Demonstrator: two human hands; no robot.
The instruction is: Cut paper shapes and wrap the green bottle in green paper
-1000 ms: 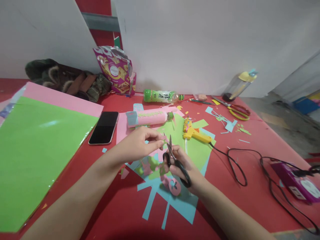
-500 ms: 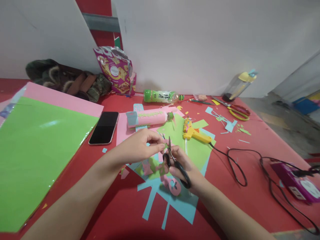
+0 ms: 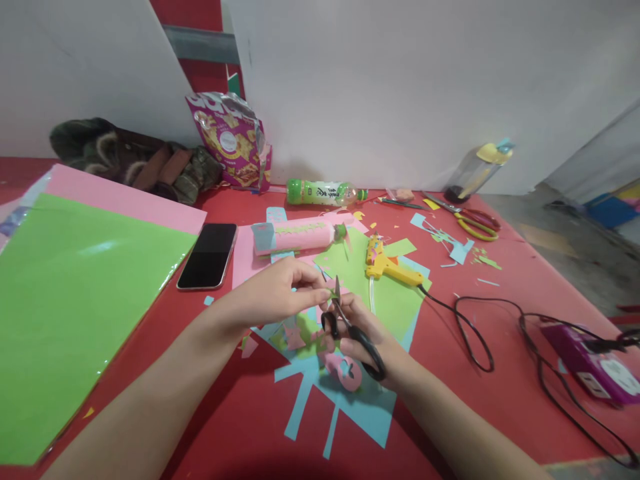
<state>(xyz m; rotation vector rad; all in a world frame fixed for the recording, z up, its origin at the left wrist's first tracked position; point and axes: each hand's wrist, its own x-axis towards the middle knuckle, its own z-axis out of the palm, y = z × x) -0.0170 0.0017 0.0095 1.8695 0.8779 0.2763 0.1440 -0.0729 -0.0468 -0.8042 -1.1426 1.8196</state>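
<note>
My right hand (image 3: pixel 367 333) grips black-handled scissors (image 3: pixel 367 352), fingers through the loops, with the blades apart and pointing away from me. Pinched between the thumb and fingertips of my left hand (image 3: pixel 295 290) is a small green paper piece (image 3: pixel 332 293), right at the blades. Beneath both hands lie pink cutouts, among them a round pink paper piece (image 3: pixel 349 375), on a blue paper sheet (image 3: pixel 370 413) with cut strips and a green sheet (image 3: pixel 400 313). Just beyond my left hand rests a pink-wrapped bottle (image 3: pixel 300 236) with green paper trim, on its side.
A yellow glue gun (image 3: pixel 393 267) lies at the right, its cord running to a purple power strip (image 3: pixel 590 370). Left are a phone (image 3: pixel 208 257) and green paper in plastic (image 3: pixel 95 300). Behind are a snack bag (image 3: pixel 233 143), tea bottle (image 3: pixel 325 193), and yellow-red scissors (image 3: pixel 477 225).
The scissors have shifted slightly left and their handles are a little farther apart. My left hand stays nearly in place with the green piece.
</note>
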